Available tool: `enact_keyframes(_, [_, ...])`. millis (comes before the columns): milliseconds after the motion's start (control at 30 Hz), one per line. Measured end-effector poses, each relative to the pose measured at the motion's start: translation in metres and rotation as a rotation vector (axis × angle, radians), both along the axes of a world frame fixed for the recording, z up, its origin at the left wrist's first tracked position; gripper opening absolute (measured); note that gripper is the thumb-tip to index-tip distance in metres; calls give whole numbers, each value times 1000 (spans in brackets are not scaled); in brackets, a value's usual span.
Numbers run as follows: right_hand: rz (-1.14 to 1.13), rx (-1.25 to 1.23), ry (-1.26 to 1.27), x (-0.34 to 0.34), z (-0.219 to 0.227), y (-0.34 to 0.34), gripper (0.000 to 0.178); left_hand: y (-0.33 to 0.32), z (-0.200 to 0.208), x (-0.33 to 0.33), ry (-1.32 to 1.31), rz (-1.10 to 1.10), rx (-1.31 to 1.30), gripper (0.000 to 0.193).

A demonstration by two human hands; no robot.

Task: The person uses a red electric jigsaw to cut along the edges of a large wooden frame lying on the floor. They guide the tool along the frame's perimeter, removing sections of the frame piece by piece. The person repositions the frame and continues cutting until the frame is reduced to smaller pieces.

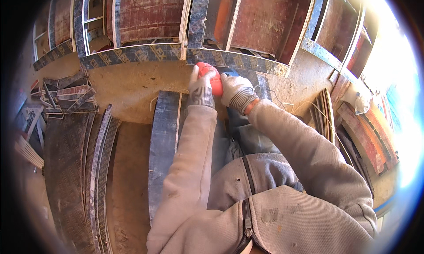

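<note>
Both of my hands are in pale work gloves with grey knit cuffs, held close together in front of the wooden frames. My left hand (pixel 202 85) is closed around a smooth, rounded red object (pixel 215 82) whose kind I cannot make out. Against its right side, my right hand (pixel 237 91) has its fingers curled inward. What that hand grips is hidden. A small dark blue piece (pixel 229 72) shows just past its fingers. Beyond the hands lies the curved dark plywood edge (pixel 254 62) of a frame.
Large panels (pixel 152 15) with reddish-brown faces and wooden ribs stand along the far side. At left are a pile of offcuts (pixel 73 95) and long curved strips (pixel 95 179). A dark board (pixel 163 126) lies beside my left forearm. Curved pieces (pixel 369 134) lie at right.
</note>
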State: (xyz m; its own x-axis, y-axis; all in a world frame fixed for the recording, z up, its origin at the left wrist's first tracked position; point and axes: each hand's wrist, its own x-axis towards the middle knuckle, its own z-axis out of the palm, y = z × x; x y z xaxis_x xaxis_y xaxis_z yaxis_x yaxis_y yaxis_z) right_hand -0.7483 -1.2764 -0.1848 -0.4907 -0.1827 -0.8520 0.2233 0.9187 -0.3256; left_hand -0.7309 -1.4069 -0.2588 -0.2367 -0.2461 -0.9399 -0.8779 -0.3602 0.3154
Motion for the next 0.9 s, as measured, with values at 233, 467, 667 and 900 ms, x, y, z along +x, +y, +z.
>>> enact_keyframes(233, [-12,2,-53,-5,3,0,35,-4,-4,-2,-32,-34,-5,87])
enact_keyframes(467, [-38,22,-168,-16,9,-14,41,-12,-7,-12,-66,-52,-2,84])
enact_keyframes(667, [-13,39,-111,-38,14,-36,27,-40,-36,-15,-127,-18,78,79])
enact_keyframes(900, [388,-11,-48,-50,6,-34,31,-34,-42,1,-106,248,202,87])
